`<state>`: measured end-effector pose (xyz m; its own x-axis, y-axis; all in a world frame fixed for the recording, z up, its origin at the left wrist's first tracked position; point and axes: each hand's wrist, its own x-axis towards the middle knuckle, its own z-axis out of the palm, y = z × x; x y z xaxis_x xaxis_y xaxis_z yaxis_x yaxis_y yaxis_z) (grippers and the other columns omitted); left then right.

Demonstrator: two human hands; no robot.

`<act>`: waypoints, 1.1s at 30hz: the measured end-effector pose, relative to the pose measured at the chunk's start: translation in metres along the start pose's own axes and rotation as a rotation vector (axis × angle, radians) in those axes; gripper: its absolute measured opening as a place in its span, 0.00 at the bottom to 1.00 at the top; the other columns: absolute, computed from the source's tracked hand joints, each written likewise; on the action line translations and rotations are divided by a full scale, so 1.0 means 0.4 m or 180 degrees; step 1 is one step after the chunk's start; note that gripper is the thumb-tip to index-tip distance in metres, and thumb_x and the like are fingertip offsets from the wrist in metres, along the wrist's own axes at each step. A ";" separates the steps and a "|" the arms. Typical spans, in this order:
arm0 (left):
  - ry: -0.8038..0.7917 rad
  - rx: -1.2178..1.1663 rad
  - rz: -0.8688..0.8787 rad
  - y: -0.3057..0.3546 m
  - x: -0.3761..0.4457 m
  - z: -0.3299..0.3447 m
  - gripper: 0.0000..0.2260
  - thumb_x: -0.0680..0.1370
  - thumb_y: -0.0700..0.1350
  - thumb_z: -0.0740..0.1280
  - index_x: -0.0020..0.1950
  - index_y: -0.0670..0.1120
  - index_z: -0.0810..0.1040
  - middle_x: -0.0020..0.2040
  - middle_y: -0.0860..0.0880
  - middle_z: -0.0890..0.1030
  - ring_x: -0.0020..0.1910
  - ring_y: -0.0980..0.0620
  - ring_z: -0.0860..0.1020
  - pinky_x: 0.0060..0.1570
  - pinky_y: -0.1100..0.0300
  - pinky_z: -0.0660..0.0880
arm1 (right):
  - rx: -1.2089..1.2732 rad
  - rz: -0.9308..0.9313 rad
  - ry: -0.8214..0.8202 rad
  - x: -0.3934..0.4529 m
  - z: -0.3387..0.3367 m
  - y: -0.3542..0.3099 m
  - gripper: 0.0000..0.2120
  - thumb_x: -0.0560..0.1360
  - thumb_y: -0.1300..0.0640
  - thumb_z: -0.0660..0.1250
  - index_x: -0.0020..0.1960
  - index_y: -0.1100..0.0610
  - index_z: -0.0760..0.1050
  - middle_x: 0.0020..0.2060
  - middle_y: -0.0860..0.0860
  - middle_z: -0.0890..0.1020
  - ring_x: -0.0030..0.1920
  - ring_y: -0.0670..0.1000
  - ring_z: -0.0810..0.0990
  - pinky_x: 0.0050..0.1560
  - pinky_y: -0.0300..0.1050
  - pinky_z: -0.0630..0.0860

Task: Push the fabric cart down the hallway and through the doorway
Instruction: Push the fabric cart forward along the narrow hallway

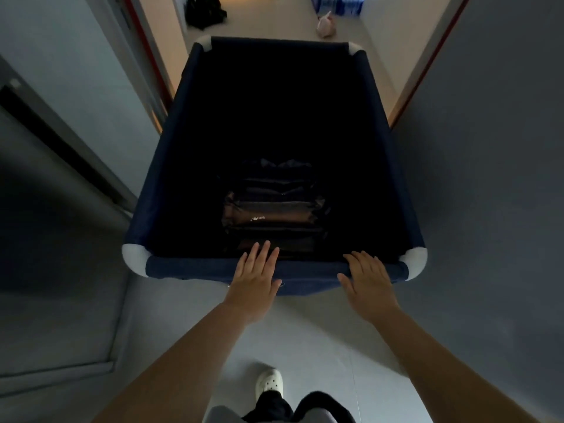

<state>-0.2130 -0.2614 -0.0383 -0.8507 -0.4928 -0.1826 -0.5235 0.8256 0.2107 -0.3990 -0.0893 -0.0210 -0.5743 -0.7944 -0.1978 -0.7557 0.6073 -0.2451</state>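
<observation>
A dark blue fabric cart (171, 154) with white corner caps fills the middle of the head view, its far end level with the doorway (406, 96). A dark folded bundle (274, 206) lies at its bottom. My left hand (254, 277) lies flat on the near rim, fingers straight and spread over the edge. My right hand (367, 277) rests palm-down on the same rim, nearer the right corner cap (415, 262), fingers extended, not wrapped around it.
Grey walls close in on both sides of the narrow hallway; a door frame (61, 141) runs along the left. Beyond the doorway the lit floor holds a black bag (204, 10), a pale plastic bag (326, 25) and a pack of water bottles (338, 4). My white shoe (268, 383) is below.
</observation>
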 end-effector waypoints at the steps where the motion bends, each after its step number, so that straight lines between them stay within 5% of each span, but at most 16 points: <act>1: 0.0014 -0.0005 0.0019 -0.009 0.025 -0.007 0.28 0.81 0.54 0.49 0.74 0.48 0.37 0.77 0.46 0.41 0.75 0.47 0.38 0.70 0.52 0.34 | 0.0034 0.0002 0.0043 0.024 -0.005 0.000 0.24 0.79 0.47 0.54 0.71 0.57 0.61 0.71 0.55 0.66 0.74 0.54 0.58 0.76 0.50 0.46; 9: -0.0049 0.0010 0.0126 -0.077 0.234 -0.061 0.33 0.78 0.54 0.58 0.75 0.50 0.41 0.78 0.48 0.43 0.75 0.47 0.40 0.70 0.53 0.34 | 0.0045 0.0065 0.0140 0.232 -0.033 0.012 0.34 0.74 0.39 0.41 0.69 0.58 0.65 0.70 0.56 0.69 0.73 0.56 0.61 0.74 0.53 0.49; 15: -0.0094 0.0141 0.0047 -0.119 0.414 -0.123 0.32 0.78 0.53 0.59 0.75 0.50 0.43 0.78 0.47 0.45 0.76 0.47 0.42 0.72 0.51 0.39 | -0.0067 0.0051 0.0223 0.410 -0.076 0.012 0.34 0.78 0.40 0.40 0.63 0.62 0.73 0.61 0.59 0.78 0.65 0.60 0.73 0.69 0.58 0.61; 21: -0.0111 0.0138 -0.0033 -0.164 0.593 -0.173 0.31 0.77 0.51 0.58 0.76 0.50 0.46 0.78 0.47 0.47 0.76 0.47 0.44 0.73 0.51 0.39 | -0.0008 0.0096 0.0100 0.596 -0.107 0.029 0.25 0.79 0.46 0.52 0.71 0.57 0.62 0.71 0.55 0.67 0.74 0.54 0.57 0.74 0.49 0.43; 33: -0.0154 0.0138 0.0208 -0.277 0.978 -0.271 0.31 0.78 0.53 0.57 0.75 0.49 0.43 0.78 0.47 0.44 0.75 0.47 0.41 0.72 0.51 0.38 | -0.0198 0.0317 0.0134 0.977 -0.194 0.047 0.25 0.80 0.45 0.49 0.72 0.57 0.58 0.73 0.53 0.63 0.75 0.52 0.54 0.75 0.50 0.41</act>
<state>-0.4931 -0.5755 -0.0288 -0.8792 -0.4245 -0.2164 -0.4635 0.8672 0.1820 -0.6619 -0.3890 -0.0293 -0.6593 -0.7305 -0.1778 -0.7115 0.6827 -0.1665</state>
